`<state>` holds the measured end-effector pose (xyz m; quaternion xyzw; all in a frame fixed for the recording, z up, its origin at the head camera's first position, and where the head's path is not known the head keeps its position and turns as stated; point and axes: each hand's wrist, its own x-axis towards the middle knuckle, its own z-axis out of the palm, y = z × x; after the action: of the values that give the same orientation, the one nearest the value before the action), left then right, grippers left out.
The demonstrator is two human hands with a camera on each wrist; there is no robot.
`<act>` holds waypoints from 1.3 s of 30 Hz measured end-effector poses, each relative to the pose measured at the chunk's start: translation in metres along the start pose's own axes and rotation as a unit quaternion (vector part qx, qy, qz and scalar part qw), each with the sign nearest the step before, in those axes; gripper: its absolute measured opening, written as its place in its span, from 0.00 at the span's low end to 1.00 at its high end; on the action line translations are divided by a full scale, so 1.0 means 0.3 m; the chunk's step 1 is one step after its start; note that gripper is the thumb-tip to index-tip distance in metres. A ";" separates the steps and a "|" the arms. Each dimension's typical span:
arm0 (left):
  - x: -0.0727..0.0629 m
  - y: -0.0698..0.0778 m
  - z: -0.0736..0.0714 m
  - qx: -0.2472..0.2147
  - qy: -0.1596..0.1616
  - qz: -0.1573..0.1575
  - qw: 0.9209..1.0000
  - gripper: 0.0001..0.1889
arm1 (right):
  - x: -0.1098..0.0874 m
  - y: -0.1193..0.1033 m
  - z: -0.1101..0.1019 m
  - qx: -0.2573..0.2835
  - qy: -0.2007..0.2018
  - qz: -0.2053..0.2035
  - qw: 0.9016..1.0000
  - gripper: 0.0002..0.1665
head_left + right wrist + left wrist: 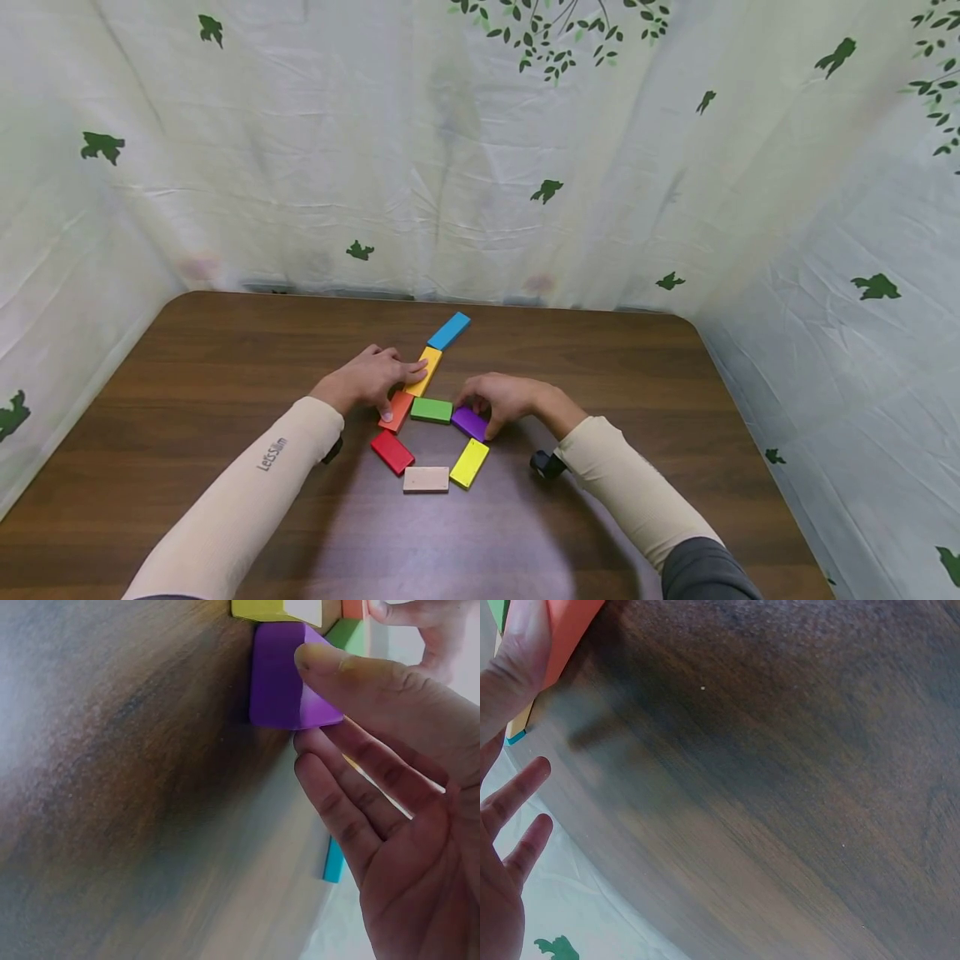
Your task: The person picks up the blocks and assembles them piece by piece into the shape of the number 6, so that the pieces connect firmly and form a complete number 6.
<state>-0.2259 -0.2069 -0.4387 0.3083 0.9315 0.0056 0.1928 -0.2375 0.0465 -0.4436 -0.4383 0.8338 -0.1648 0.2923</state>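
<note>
Flat coloured blocks form a loop with a tail on the table. My left hand (367, 379) spans two of them: its thumb rests on the orange-red block (396, 413), its index finger touches the yellow-orange block (430, 361). In the left wrist view the other fingers (526, 844) stretch out, off the blocks. With thumb and fingers, my right hand (502, 396) pinches the purple block (469, 423), also seen in the right wrist view (277, 675). The purple block lies between the green block (431, 410) and the bright yellow block (469, 464).
A red block (392, 452) and a pale pink block (426, 480) make up the near side of the loop. The blue block (449, 331) ends the tail towards the far edge. Behind the brown wooden table (247, 350) hangs a white curtain (300, 150) with green leaf and bird prints.
</note>
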 end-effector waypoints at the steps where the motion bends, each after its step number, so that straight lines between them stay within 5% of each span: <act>1: -0.001 0.001 -0.001 -0.001 0.000 0.000 1.000 0.46 | 0.001 -0.001 -0.001 0.001 0.002 0.000 1.000 0.35; 15: -0.005 -0.004 0.001 -0.004 0.006 0.004 1.000 0.47 | 0.062 -0.030 0.014 -0.061 0.089 -0.005 0.994 0.25; 28: -0.007 -0.004 0.005 -0.010 0.011 0.001 1.000 0.47 | 0.114 -0.073 0.055 -0.100 0.109 0.052 0.988 0.18; 39: -0.009 -0.004 0.003 -0.007 0.013 0.000 1.000 0.47 | 0.124 -0.080 0.064 -0.085 0.125 0.059 0.987 0.15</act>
<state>-0.2243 -0.2095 -0.4388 0.3070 0.9339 0.0165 0.1827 -0.2267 0.0019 -0.4587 -0.3874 0.8993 -0.1288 0.1570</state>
